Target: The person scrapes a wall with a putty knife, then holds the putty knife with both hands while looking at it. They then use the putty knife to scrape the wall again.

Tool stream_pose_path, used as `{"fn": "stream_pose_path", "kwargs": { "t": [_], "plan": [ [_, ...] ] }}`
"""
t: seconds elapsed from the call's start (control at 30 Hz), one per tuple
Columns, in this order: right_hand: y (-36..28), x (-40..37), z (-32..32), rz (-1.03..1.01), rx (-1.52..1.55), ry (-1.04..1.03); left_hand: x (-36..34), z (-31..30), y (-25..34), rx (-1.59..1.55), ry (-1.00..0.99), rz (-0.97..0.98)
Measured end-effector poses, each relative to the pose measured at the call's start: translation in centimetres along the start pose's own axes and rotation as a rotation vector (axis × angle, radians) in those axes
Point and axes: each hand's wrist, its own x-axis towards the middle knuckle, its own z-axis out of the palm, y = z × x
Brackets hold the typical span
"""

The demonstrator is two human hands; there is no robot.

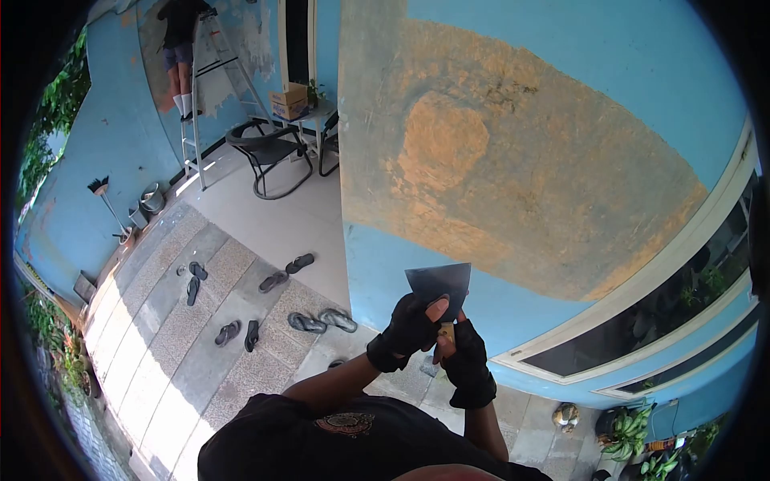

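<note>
The left grip is closed on the lower blade of the scraper, the right grip on its handle. It looks light, thin, fairly stiff; best held by the handle. Beyond rises the wall patch's lower edge.

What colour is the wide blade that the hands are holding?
The blade is dark grey, best seen in the head view.
</note>
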Motion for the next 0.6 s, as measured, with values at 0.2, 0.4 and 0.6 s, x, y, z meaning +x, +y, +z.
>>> {"fn": "stream_pose_path", "kwargs": {
  "t": [0.2,0.4,0.6],
  "plan": [
    [-0.2,2.9,1.6,0.082,0.448,-0.044,1.6,-2.7,2.7,-0.206,-0.131,-0.113],
    [-3.6,7.6,4.4,0.093,0.786,-0.072,5.9,-5.8,4.8,-0.239,-0.186,0.091],
    [-3.3,13.2,7.2,0.023,0.815,-0.084,9.9,-10.7,7.7,-0.217,-0.294,0.078]
  ]
}}
